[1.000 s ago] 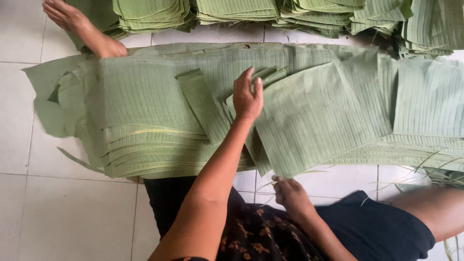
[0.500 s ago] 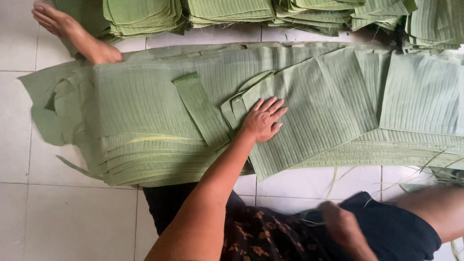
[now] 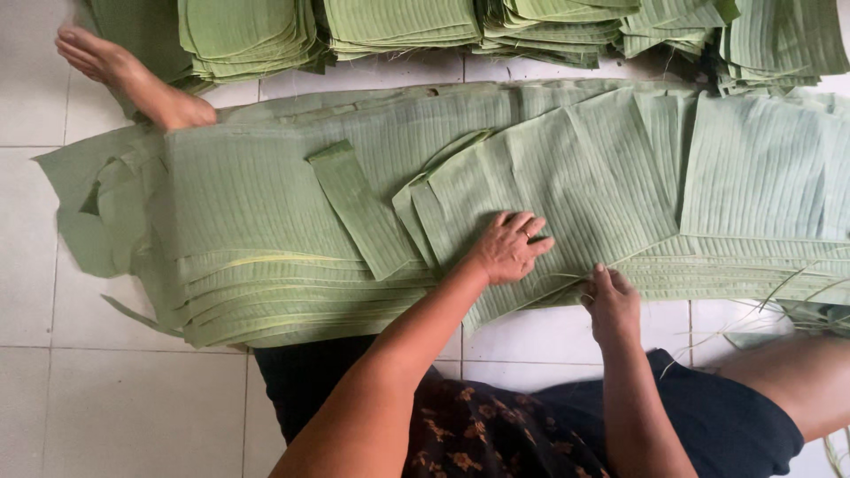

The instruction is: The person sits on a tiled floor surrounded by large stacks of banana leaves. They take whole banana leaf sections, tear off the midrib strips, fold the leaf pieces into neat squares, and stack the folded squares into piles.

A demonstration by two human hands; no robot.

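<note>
A long layered stack of green banana leaves [image 3: 266, 204] lies across the white tiled floor. On top, a squarish cut leaf sheet [image 3: 567, 177] rests tilted, with a narrow leaf strip [image 3: 359, 208] left of it. My left hand [image 3: 509, 248] presses flat on the near part of that sheet, fingers spread. My right hand [image 3: 611, 301] pinches the near edge of the leaf sheets just right of the left hand; the fingertips are partly hidden under the edge.
Several piles of cut, folded leaves [image 3: 398, 22] line the far side. My bare foot [image 3: 133, 80] rests at the far left on the stack. More sheets [image 3: 753, 168] overlap to the right. Thin leaf fibres [image 3: 779, 292] lie near my right knee.
My left hand came down from raised to flat on the tilted sheet. My right hand dropped toward my lap, then moved up to the leaf edge beside the left hand.
</note>
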